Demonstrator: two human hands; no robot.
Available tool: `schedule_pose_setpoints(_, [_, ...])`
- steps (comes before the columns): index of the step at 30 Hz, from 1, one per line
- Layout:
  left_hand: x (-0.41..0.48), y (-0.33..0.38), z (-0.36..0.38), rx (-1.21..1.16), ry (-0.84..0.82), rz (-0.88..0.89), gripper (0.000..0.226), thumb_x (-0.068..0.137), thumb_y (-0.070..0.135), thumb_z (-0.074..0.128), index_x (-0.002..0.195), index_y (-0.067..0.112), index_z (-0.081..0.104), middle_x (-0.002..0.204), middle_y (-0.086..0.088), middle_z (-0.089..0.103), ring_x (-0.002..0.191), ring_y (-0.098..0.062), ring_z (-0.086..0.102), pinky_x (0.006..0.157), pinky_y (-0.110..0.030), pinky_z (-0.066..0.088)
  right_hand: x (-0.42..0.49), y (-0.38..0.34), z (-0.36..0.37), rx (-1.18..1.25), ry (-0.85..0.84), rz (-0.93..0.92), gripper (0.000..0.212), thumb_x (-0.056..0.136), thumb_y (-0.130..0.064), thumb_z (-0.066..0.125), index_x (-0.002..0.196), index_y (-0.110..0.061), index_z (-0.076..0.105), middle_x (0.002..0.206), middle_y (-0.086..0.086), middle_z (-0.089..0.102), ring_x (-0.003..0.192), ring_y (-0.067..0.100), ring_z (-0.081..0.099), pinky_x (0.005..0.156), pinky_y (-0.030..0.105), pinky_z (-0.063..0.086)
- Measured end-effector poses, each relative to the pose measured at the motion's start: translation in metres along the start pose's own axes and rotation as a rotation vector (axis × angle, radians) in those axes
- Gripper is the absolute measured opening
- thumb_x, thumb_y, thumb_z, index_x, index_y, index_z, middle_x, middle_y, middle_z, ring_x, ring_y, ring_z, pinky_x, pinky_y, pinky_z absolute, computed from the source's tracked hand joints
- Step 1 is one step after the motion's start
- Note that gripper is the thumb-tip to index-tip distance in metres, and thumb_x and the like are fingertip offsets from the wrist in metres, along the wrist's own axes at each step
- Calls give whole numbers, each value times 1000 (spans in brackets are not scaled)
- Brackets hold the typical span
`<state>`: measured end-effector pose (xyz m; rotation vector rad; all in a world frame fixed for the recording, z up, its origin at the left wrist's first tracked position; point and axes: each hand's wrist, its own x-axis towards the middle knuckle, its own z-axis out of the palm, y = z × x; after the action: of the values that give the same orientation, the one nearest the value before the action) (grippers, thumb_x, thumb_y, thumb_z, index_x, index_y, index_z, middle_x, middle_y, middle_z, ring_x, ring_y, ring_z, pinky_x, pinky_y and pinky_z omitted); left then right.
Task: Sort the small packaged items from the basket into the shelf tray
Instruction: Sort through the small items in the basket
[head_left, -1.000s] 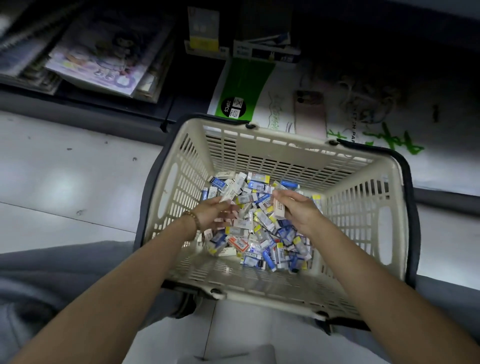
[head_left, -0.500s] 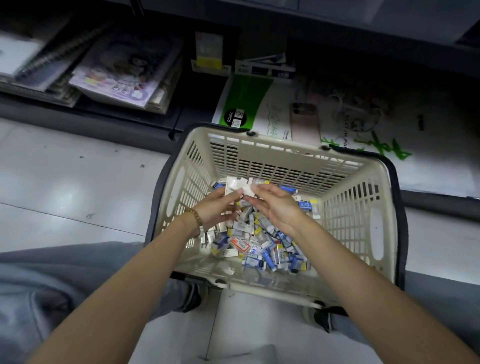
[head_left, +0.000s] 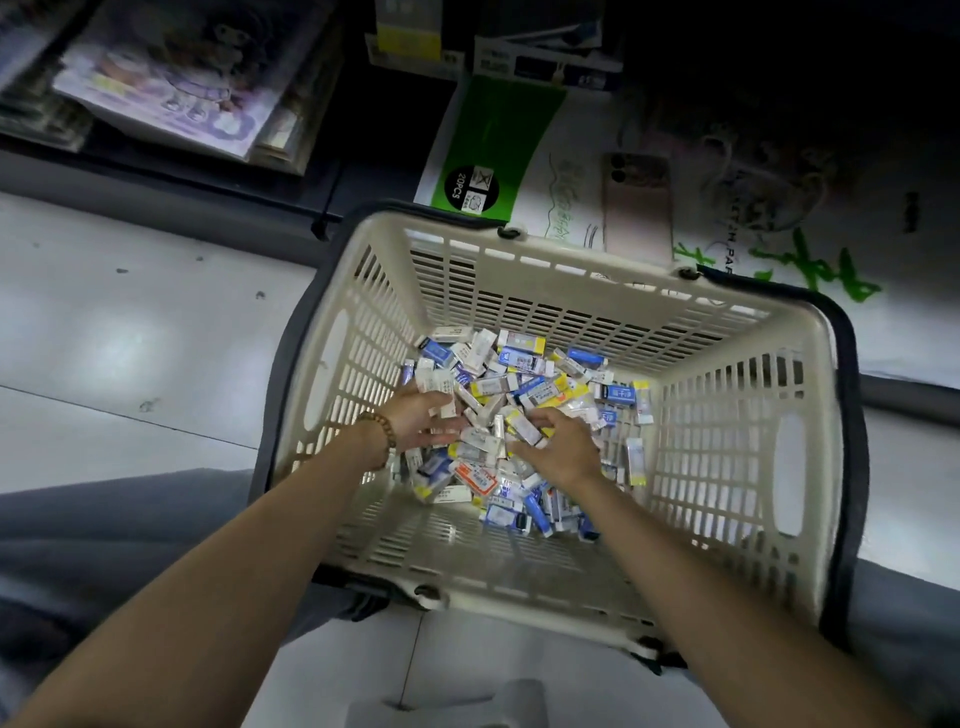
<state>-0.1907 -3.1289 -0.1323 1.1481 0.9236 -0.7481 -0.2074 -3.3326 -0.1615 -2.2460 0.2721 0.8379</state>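
Observation:
A cream plastic basket with dark handles stands on the floor in front of me. In its bottom lies a heap of small packaged items in blue, white and yellow wrappers. Both of my hands are down in the heap. My left hand, with a bead bracelet at the wrist, holds a few white packets at its fingertips by the basket's left wall. My right hand is in the middle of the heap, fingers curled round a yellow-and-white packet. No shelf tray is clearly seen.
Behind the basket runs a dark low shelf with stacked picture books, small boxes and a green-and-white paper pack. A pink phone lies on white packaging there. Pale floor tiles spread to the left, and my grey trouser leg is at lower left.
Half a second ago both hands were lifted together above the heap with white packets between them. They have since come apart and dropped back into the heap.

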Motion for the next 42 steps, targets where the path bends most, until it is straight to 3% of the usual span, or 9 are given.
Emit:
schedule_pose_setpoints(4, [10, -7, -4, 3, 28, -35, 5, 90, 5, 56, 86, 6, 55, 85, -10, 62, 71, -20, 65, 67, -35, 59, -3, -10, 14, 9, 192, -171, 39, 78, -32, 75, 109, -15, 58, 110, 0, 54, 97, 15, 54, 84, 35, 48])
schedule_pose_setpoints(8, [22, -15, -15, 70, 223, 3, 18, 87, 27, 64, 84, 12, 55, 78, -7, 69, 64, -16, 67, 56, -28, 59, -4, -22, 25, -81, 103, -140, 42, 79, -40, 72, 107, -9, 66, 102, 6, 68, 92, 19, 62, 83, 35, 52])
schedule_pose_setpoints(13, [35, -30, -24, 581, 370, -32, 88, 80, 59, 59, 141, 2, 33, 143, -18, 42, 127, -31, 46, 106, -41, 38, 0, -45, 46, -233, 142, -65, 49, 81, -29, 73, 115, -7, 46, 117, 11, 56, 98, 27, 59, 67, 32, 41])
schedule_pose_setpoints(17, [39, -25, -20, 542, 318, 19, 71, 71, 54, 72, 120, 7, 53, 133, -14, 55, 114, -26, 55, 100, -36, 44, 3, -37, 36, -206, 118, -25, 48, 80, -30, 74, 113, -13, 44, 113, 6, 60, 92, 25, 59, 67, 31, 41])
schedule_pose_setpoints(20, [43, -26, -14, 660, 348, 5, 86, 65, 55, 76, 130, 5, 49, 133, -13, 54, 120, -28, 52, 100, -37, 45, 6, -31, 33, -309, 57, -27, 47, 79, -38, 73, 113, -13, 52, 109, 5, 63, 96, 24, 61, 73, 32, 47])
schedule_pose_setpoints(26, [41, -20, -11, 837, 363, 82, 62, 74, 38, 76, 116, -3, 53, 116, -17, 60, 107, -29, 58, 85, -32, 50, 15, -28, 19, 54, -52, 84, 42, 79, -25, 75, 114, -5, 61, 118, 11, 63, 107, 24, 60, 91, 37, 50])
schedule_pose_setpoints(33, [6, -6, -9, 176, 4, 30, 15, 83, 1, 65, 92, -3, 54, 91, -18, 66, 61, -13, 69, 52, -20, 56, -6, -37, -17, 581, -99, 181, 57, 90, -25, 62, 138, -2, 42, 140, 11, 48, 109, 21, 57, 95, 33, 49])
schedule_pose_setpoints(39, [-26, 21, 10, -17, -183, 131, 47, 87, 2, 60, 130, -1, 40, 130, -22, 51, 113, -32, 57, 72, -35, 59, -28, -77, -29, 840, -159, 75, 19, 93, -20, 56, 108, -10, 64, 101, 3, 68, 88, 14, 66, 70, 17, 56])
schedule_pose_setpoints(42, [-37, 30, 15, -171, -207, 132, 27, 93, 17, 51, 117, 7, 48, 112, -14, 59, 97, -27, 65, 65, -39, 60, -34, -87, -26, 848, -115, 42, 10, 93, -20, 56, 92, -18, 66, 91, -3, 69, 80, 10, 68, 68, 16, 56])
